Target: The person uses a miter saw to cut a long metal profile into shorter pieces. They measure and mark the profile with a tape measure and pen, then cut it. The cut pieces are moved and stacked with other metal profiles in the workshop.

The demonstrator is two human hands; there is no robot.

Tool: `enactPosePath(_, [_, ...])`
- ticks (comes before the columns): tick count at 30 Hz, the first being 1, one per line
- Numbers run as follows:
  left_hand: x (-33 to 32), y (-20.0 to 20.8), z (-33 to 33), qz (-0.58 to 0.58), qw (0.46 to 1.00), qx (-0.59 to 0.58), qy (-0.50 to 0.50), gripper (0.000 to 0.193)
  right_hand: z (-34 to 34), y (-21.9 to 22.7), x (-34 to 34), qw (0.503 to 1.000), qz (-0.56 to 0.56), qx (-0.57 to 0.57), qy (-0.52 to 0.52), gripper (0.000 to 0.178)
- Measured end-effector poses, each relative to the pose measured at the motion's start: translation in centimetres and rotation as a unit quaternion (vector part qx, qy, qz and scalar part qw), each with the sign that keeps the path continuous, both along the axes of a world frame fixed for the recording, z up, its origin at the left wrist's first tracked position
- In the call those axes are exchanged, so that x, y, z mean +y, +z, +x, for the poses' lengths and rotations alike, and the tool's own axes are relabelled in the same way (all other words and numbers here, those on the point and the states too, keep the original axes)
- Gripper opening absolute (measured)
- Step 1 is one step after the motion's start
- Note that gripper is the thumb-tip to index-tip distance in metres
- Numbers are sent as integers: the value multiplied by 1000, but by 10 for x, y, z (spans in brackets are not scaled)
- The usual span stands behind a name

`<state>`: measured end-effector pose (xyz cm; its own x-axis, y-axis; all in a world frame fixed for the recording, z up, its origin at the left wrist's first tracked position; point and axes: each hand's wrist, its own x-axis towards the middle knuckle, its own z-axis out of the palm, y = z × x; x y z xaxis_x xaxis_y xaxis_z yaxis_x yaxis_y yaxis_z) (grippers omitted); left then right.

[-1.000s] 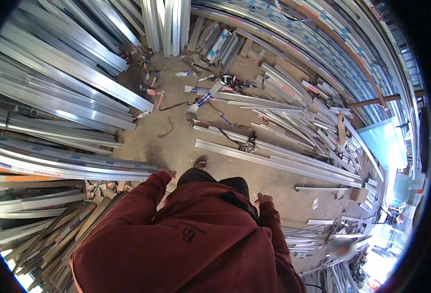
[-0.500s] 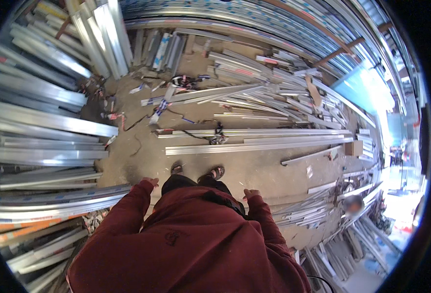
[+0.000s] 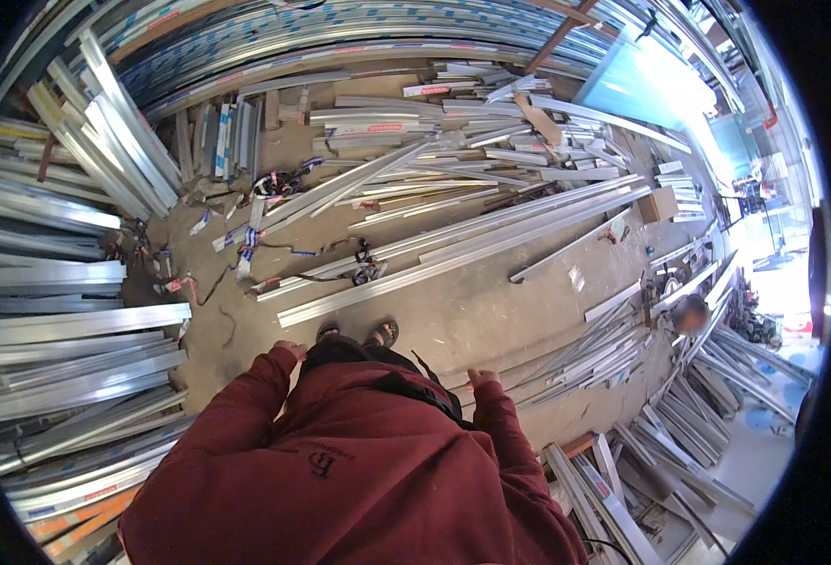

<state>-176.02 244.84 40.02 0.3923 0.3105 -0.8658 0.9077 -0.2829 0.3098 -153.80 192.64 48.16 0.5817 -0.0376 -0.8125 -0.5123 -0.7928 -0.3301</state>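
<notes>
My left hand point(image 3: 291, 349) hangs low beside my left hip, its fingers loosely bent and apart, with nothing seen in it. On the other side, my right hand point(image 3: 480, 377) hangs by my right hip, likewise loose, and no object shows in it. Both hands are small in view and touch nothing visible. Ahead of my sandalled feet point(image 3: 383, 331) lies a long silver metal profile point(image 3: 463, 252) on the brown floor. Closer to my left hand is the near end of this profile. A dark tangle of straps point(image 3: 367, 265) lies across a neighbouring profile point(image 3: 321, 274).
Stacked metal profiles point(image 3: 67, 325) fill the left side. More loose lengths point(image 3: 406, 122) are heaped ahead, before a long rack point(image 3: 340, 47). A cardboard box point(image 3: 657, 203) stands at the right. Farther right, a person point(image 3: 690, 315) is among piled profiles point(image 3: 585, 363).
My view has turned to the right, so the profiles ahead now slant up to the right, and more of the right-hand piles shows. Both hands still hang at my sides.
</notes>
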Motion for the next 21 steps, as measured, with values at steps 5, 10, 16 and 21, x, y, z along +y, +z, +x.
enactPosePath(5, [5,8,52,12,995,-38,-88,42,-41,28,-20,998,4,0,-61,44])
enactPosePath(10, [5,25,105,-1,996,-10,-86,40,-86,28,-37,995,67,-75,26,50])
enactPosePath(16, [12,16,123,-11,997,-15,-79,39,-83,40,-24,997,46,-62,8,47])
enactPosePath(21, [29,3,104,-14,998,-17,-56,40,-56,19,-7,995,-3,-18,-99,37])
